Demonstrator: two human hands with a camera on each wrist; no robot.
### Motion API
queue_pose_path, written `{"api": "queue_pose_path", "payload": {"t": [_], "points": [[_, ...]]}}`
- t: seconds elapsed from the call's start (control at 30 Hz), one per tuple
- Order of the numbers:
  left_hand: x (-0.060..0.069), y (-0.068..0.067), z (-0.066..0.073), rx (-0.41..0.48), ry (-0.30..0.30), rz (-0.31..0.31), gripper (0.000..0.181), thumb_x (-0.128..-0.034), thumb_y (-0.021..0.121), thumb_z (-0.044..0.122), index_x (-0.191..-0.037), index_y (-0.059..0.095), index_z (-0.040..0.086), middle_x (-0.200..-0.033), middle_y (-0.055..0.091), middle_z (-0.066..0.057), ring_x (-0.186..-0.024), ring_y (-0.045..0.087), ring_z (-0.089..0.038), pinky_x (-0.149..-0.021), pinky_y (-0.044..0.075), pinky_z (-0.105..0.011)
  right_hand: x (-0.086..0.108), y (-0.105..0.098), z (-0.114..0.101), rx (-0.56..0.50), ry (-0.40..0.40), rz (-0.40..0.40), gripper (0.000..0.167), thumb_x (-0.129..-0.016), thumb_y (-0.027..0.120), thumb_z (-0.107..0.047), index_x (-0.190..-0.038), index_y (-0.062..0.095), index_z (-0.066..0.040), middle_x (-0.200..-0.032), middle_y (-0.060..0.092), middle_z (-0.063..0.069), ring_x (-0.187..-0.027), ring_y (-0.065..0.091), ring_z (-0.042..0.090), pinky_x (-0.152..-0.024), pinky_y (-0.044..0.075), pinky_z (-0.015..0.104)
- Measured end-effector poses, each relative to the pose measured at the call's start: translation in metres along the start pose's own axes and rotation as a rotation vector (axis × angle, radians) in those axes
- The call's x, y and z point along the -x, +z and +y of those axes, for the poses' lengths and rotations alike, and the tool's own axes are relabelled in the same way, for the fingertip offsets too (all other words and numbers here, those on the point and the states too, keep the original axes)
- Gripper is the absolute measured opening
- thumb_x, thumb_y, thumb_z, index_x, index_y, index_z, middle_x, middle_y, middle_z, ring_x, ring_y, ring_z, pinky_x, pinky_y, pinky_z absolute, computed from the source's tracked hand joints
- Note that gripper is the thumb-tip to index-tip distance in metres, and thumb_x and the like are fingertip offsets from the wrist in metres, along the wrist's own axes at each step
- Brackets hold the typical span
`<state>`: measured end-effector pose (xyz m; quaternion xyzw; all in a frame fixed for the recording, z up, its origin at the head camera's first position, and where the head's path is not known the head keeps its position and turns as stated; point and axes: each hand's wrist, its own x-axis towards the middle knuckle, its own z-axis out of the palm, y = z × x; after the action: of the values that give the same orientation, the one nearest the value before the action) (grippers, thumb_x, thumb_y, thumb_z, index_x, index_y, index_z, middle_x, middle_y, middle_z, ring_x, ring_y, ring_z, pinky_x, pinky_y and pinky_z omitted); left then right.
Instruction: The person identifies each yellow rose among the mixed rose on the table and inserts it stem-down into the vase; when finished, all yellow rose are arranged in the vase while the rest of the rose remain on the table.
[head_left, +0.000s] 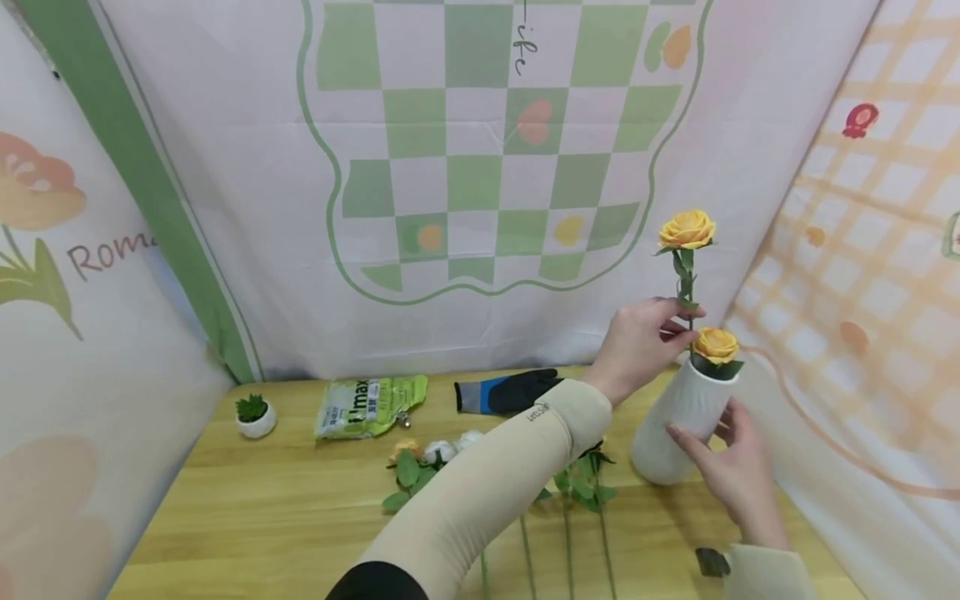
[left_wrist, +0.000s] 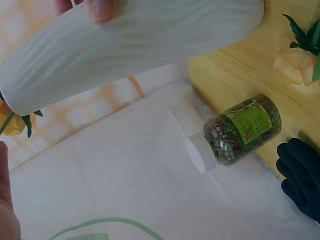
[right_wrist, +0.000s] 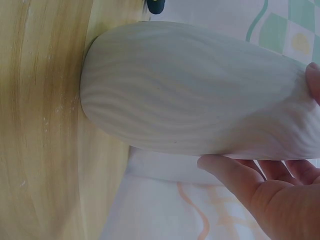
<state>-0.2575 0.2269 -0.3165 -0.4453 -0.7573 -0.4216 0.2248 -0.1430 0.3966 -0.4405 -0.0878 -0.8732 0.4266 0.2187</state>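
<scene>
My left hand [head_left: 637, 346] pinches the green stem of a yellow rose [head_left: 687, 229], whose bloom stands above the mouth of a white ribbed vase [head_left: 678, 421]. A second yellow rose [head_left: 717, 344] sits low in that mouth. The thumb and fingers of my right hand [head_left: 738, 467] grip the vase's side; in the right wrist view the right hand [right_wrist: 265, 195] lies along the vase [right_wrist: 190, 90]. At the left wrist view's lower left edge, part of my left hand [left_wrist: 7, 205] shows near the stem. Whether the stem's lower end is inside the vase cannot be told.
Other flowers [head_left: 585, 483] lie mid-table, partly under my left sleeve. Behind are a green packet [head_left: 367, 407], a dark glove [head_left: 517, 392] and a small potted plant [head_left: 256, 416]. A bottle of coloured pebbles [left_wrist: 242, 132] shows in the left wrist view. A dark object [head_left: 711, 562] lies by my right sleeve.
</scene>
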Motion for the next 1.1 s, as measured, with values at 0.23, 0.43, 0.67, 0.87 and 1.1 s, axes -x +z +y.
{"api": "queue_pose_path", "payload": {"t": [0.23,0.43,0.67,0.87,1.1], "points": [[0.004,0.004,-0.002,-0.024,0.003,-0.108,0.025,-0.1008,0.08,0.017,-0.125,0.077,0.012,-0.122,0.078,0.002,-0.096,0.072,0.006,-0.083,0.049,-0.001,-0.001,0.0,0.0,-0.018,0.003,-0.014,0.093,-0.095,0.087,-0.03,-0.164,0.034,-0.001,-0.158,0.046,0.029,-0.135,0.052,0.052,-0.103,0.051,0.067],[0.007,0.006,-0.005,-0.077,-0.001,-0.206,0.021,-0.1024,0.079,0.027,-0.121,0.079,0.018,-0.118,0.078,0.009,-0.094,0.068,0.011,-0.084,0.048,-0.001,-0.001,0.001,0.001,-0.02,0.007,-0.024,0.093,-0.095,0.087,-0.032,-0.165,0.033,-0.001,-0.159,0.045,0.03,-0.136,0.051,0.053,-0.104,0.047,0.071],[0.01,0.006,-0.005,-0.077,0.008,-0.237,0.02,-0.1021,0.079,0.028,-0.12,0.08,0.019,-0.116,0.077,0.01,-0.097,0.069,0.01,-0.085,0.048,-0.001,-0.001,0.0,0.001,-0.031,0.011,-0.027,0.095,-0.095,0.087,-0.031,-0.165,0.031,0.0,-0.16,0.044,0.031,-0.136,0.05,0.055,-0.105,0.046,0.074],[0.016,0.003,-0.01,-0.099,0.074,-0.232,0.025,-0.0989,0.083,0.03,-0.121,0.082,0.019,-0.112,0.077,0.006,-0.091,0.069,0.007,-0.08,0.047,-0.001,0.0,0.0,0.001,-0.03,0.016,-0.036,0.097,-0.096,0.086,-0.032,-0.166,0.029,0.001,-0.161,0.042,0.033,-0.137,0.048,0.057,-0.105,0.044,0.077],[0.025,-0.004,-0.022,-0.031,0.081,-0.301,0.021,-0.0993,0.082,0.033,-0.111,0.086,0.017,-0.118,0.078,0.007,-0.096,0.065,0.008,-0.08,0.048,-0.002,-0.001,-0.001,-0.001,-0.012,0.02,-0.041,0.096,-0.096,0.085,-0.033,-0.166,0.029,0.0,-0.16,0.043,0.032,-0.137,0.049,0.056,-0.101,0.054,0.057]]}}
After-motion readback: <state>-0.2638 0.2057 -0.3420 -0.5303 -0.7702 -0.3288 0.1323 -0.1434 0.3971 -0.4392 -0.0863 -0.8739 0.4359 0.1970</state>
